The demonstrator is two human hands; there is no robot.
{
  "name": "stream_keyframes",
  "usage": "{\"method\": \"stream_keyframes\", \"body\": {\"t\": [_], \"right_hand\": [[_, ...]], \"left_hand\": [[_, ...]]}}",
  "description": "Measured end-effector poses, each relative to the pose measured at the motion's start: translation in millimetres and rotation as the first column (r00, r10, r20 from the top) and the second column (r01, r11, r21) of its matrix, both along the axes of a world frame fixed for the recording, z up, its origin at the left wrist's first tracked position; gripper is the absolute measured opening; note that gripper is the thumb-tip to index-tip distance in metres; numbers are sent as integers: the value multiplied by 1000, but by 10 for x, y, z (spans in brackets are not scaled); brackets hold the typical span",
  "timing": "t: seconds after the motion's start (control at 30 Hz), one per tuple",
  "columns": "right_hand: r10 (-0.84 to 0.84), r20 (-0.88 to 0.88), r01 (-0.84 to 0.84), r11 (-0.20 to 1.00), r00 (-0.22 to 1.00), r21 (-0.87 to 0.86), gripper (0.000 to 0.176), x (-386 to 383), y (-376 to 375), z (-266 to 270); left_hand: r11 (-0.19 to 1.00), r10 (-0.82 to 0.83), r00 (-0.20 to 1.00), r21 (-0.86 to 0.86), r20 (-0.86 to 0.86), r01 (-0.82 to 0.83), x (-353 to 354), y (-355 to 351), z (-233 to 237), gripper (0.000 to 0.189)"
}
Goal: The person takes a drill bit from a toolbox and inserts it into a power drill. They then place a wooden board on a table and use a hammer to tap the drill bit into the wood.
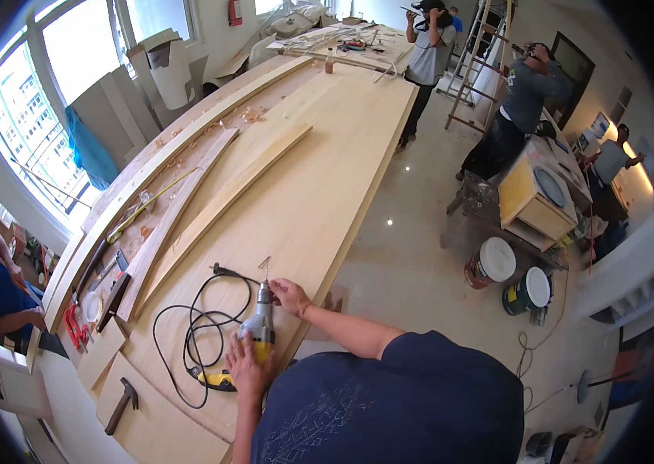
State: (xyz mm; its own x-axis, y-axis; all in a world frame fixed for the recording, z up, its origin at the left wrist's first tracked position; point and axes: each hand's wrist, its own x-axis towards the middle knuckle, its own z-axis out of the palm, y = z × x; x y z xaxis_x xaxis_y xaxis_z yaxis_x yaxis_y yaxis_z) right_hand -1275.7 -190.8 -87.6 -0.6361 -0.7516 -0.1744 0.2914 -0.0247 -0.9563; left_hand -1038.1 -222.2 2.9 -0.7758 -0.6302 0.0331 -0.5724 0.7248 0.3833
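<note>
A yellow and grey power drill (258,322) lies on a large pale wooden panel (342,155) at its near end, with a bit (267,271) pointing away from me. My left hand (246,366) is wrapped over the drill's yellow rear body. At the front, the fingers of my right hand (291,298) are closed at the metal chuck (264,294). The drill's black cord (197,325) lies in loose loops to the left, its plug (224,270) resting on the panel. The drill's handle is partly hidden by my left hand.
A hammer (121,405) lies on a board at the lower left. Long wood strips (226,203), red-handled pliers (75,328) and a bottle (329,62) are on the bench. Several people stand around the room. Buckets (495,260) and a ladder (478,66) are to the right.
</note>
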Motion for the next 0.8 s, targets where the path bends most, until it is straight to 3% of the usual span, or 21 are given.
{"method": "stream_keyframes", "body": {"t": [0.03, 0.07, 0.1, 0.17, 0.23, 0.3, 0.37, 0.4, 0.47, 0.5, 0.57, 0.7, 0.8], "right_hand": [[29, -9, -29, 1000, 1000, -2, 40, -11, 36, -29], [56, -211, -21, 986, 976, 165, 37, -34, 68, -57], [-10, -417, 114, 968, 909, 226, 38, 62, 205, 143], [1, -525, 102, 981, 851, 166, 44, 122, 402, 134], [22, -625, 70, 990, 780, 123, 38, 180, 668, 101], [19, -681, 47, 996, 732, 79, 33, 222, 1010, 194], [-5, -632, 30, 999, 775, 29, 30, 163, 1293, 165], [-14, -604, 20, 1000, 797, 4, 30, 142, 1432, 131], [45, -531, 111, 960, 846, 257, 35, 41, 1696, 31], [68, -487, 142, 914, 871, 381, 39, -17, 1831, -119], [42, -508, 216, 873, 860, 437, 45, -158, 2143, -480], [45, -400, 229, 758, 915, 610, 35, -248, 2971, -1040], [137, -404, 269, 552, 904, 789, 30, -184, 3642, -1486]], "left_hand": [[999, 48, 999, -20, -8, -48, 27, 58, -15, 83], [994, 96, 995, -41, -17, -97, 41, 116, -11, 83], [988, 144, 989, -61, -26, -145, 30, 189, 24, 83], [972, 202, 977, -109, -72, -209, -12, 351, 11, 75], [955, 216, 967, -176, -135, -238, 23, 458, -175, 71], [963, 146, 938, -172, -316, -208, -19, 697, -174, 46], [988, 68, 887, -95, -457, -124, -66, 996, -86, 30], [988, 145, 881, 114, -450, -104, -103, 1150, -81, 23], [859, 295, 876, 508, -381, -68, -141, 1426, -85, 10], [868, 268, 881, 495, -391, -45, -145, 1499, -120, 6], [885, 215, 884, 465, -415, 3, -192, 1599, -207, 12], [959, 2, 969, 275, -246, 68, -226, 1755, -116, 29], [945, 15, 980, 323, -196, 50, -237, 1877, -112, 37]]}}
